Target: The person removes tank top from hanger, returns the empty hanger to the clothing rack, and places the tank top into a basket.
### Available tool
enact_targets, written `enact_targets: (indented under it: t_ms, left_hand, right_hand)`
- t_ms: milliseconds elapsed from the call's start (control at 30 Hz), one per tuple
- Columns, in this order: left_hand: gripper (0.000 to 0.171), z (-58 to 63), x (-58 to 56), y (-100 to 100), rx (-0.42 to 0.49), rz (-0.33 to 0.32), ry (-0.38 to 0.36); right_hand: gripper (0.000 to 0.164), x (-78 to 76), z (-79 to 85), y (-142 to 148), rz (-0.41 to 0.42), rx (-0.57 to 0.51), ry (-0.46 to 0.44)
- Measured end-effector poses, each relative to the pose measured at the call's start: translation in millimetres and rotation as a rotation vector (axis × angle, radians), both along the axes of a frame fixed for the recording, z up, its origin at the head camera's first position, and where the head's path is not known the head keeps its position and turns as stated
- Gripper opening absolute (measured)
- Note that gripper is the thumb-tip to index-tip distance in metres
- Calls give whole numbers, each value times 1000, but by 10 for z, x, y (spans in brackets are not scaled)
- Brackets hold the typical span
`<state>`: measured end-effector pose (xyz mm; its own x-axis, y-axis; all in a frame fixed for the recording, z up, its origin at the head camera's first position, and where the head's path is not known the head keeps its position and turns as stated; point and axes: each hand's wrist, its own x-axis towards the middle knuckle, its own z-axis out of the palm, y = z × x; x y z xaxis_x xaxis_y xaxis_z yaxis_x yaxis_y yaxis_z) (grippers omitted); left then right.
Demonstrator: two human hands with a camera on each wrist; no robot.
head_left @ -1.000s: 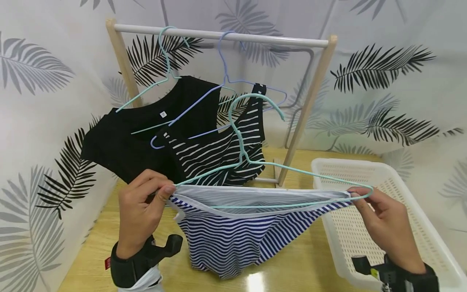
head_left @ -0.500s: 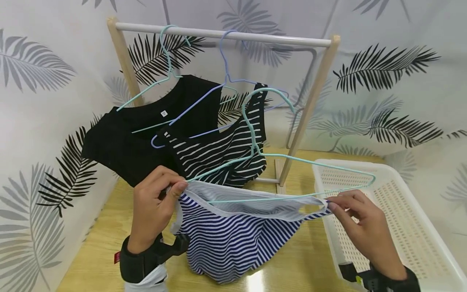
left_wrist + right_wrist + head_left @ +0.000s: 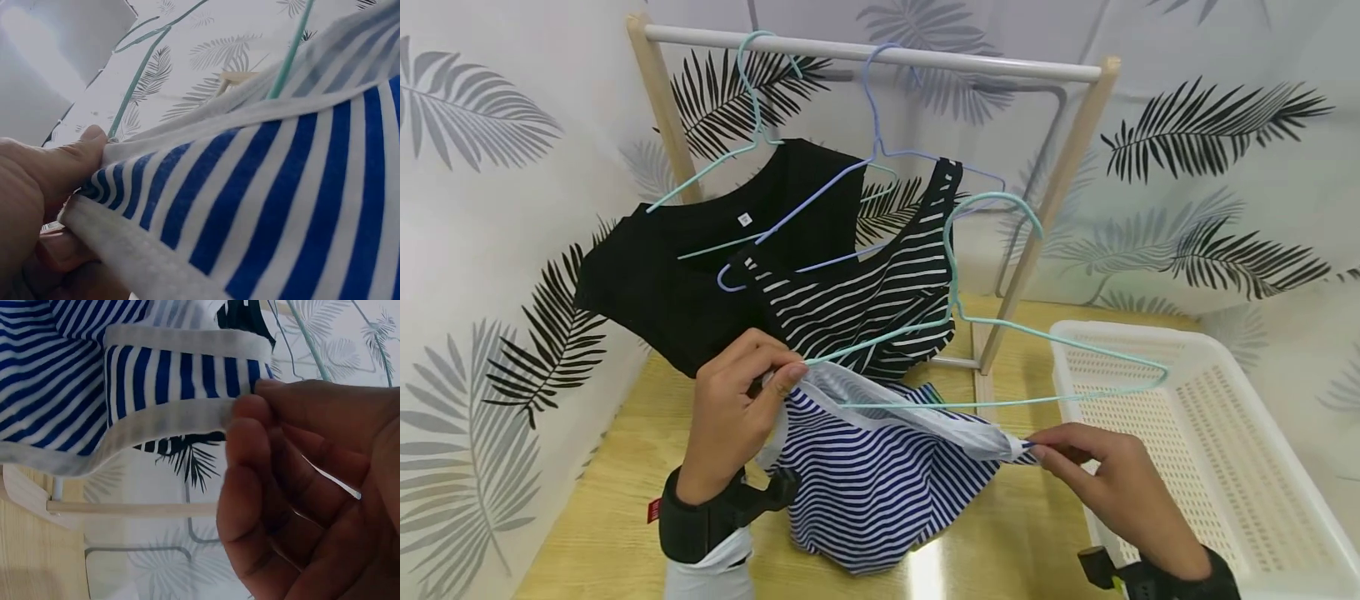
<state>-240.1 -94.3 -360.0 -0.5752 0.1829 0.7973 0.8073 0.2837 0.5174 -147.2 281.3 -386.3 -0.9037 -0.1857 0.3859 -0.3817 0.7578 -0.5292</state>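
A blue-and-white striped tank top (image 3: 857,475) with white trim hangs between both hands. My left hand (image 3: 737,408) pinches its left shoulder strap together with the left end of a mint-green hanger (image 3: 1022,325). The strap's striped cloth and trim fill much of the left wrist view. My right hand (image 3: 1112,475) pinches the top's other strap (image 3: 187,375) between thumb and forefinger. The hanger's right end sticks out free above that hand, apart from the strap, and its lower bar passes into the neck opening.
Behind stands a rack with a white rail (image 3: 880,52) and wooden legs. On it hang a black T-shirt (image 3: 647,275) on a mint hanger and a black striped top (image 3: 865,300) on a blue hanger. A white plastic basket (image 3: 1270,417) sits at the right on the wooden table (image 3: 602,500).
My right hand has drawn the right strap down and leftward, off the hanger's right end, which now stands free. My left hand, still pinching, has moved slightly right and up.
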Motion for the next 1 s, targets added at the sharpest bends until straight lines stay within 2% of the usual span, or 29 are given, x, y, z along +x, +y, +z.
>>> enact_targets:
  t_ms: [133, 233, 367, 500, 800, 900, 1000]
  left_hand:
    - [16, 5, -23, 10, -19, -13, -5]
    - [7, 6, -27, 10, -33, -10, 0]
    - [3, 17, -23, -7, -58, 6, -16]
    - [6, 17, -5, -26, -72, 20, -47]
    - [9, 19, -4, 2, -74, 9, -30]
    - [8, 7, -15, 10, -82, 12, -29]
    - [6, -8, -10, 26, -92, 16, -48]
  right_hand:
    - [19, -11, -88, -109, 62, 10, -18]
    - [14, -26, -140, -203, 124, 10, -92]
    - [18, -36, -152, -274, 164, -5, -175]
    - [25, -20, -141, -273, 185, -30, -96]
    - [35, 69, 20, -200, 110, -29, 70]
    - [38, 112, 105, -183, 124, -106, 173]
    - [31, 142, 199, -158, 143, -243, 293]
